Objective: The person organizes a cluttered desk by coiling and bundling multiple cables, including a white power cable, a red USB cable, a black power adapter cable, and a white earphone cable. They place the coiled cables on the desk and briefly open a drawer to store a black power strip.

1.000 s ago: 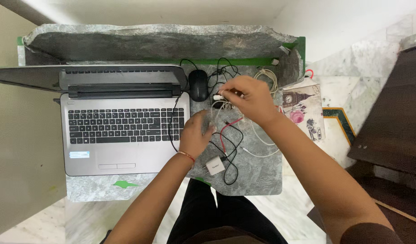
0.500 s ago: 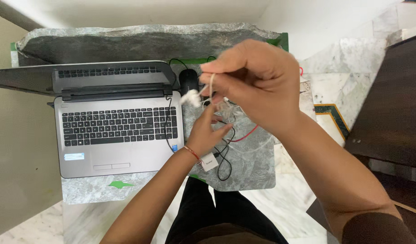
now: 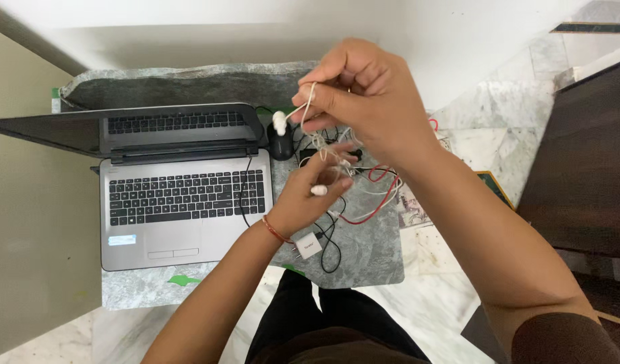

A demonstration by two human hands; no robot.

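Overhead, right hand point(image 3: 370, 101) pinches white cable point(image 3: 308, 111).

An open silver laptop with black keys point(image 3: 182, 202) fills the grey stone slab's point(image 3: 370, 259) left side; a black computer mouse point(image 3: 279, 144) sits near its far edge; a white square charger plug point(image 3: 308, 245) lies toward the near edge.

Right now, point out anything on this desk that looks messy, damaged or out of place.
The cables stand out: white earphone wires, a red wire and black leads lie knotted in one tangle beside the laptop. The right hand lifts a white strand from it; the left hand holds another. Nothing looks broken or spilled.
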